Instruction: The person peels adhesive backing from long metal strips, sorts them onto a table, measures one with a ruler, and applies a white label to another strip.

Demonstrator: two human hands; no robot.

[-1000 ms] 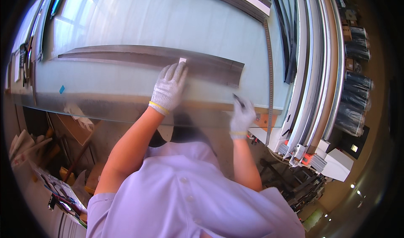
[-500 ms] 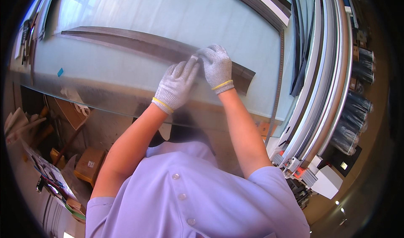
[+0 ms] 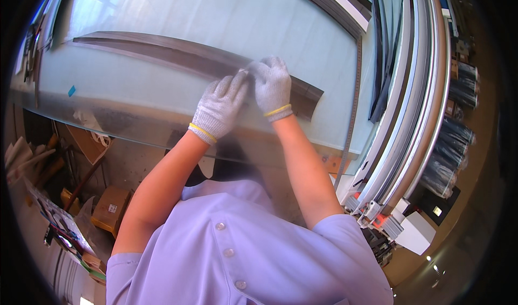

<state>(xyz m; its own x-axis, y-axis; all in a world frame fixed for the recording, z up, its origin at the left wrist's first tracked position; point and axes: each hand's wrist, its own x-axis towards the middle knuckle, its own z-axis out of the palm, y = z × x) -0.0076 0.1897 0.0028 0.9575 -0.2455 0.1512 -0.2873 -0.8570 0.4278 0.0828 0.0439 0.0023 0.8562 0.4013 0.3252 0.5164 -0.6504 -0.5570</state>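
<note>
A long dark grey-brown strip [image 3: 162, 48], flat and perhaps of fabric, lies across the pale glass-topped table [image 3: 178, 8]. Both hands wear grey knit gloves with yellow cuff edges and meet over the strip's right half. My left hand [image 3: 220, 101] has its fingers pressed together, their tips at the strip's near edge. Curled fingers show on my right hand [image 3: 272, 86], touching my left fingertips. A tiny whitish bit shows between the two hands; what they pinch is mostly hidden. The strip's right end sticks out beyond my right hand.
A long ruler [image 3: 354, 100] lies on the table's right side. Dark strips [image 3: 382, 83] and long metal rails [image 3: 418, 105] run along the right. At the far right are plastic-wrapped rolls [image 3: 445, 159]. A blue scrap [image 3: 72, 91] lies at left, with a cardboard box [image 3: 110, 210] below.
The whole view has shifted slightly, moving everything a little left in the picture. My hands remain together at the same part of the strip, with only small finger movement.
</note>
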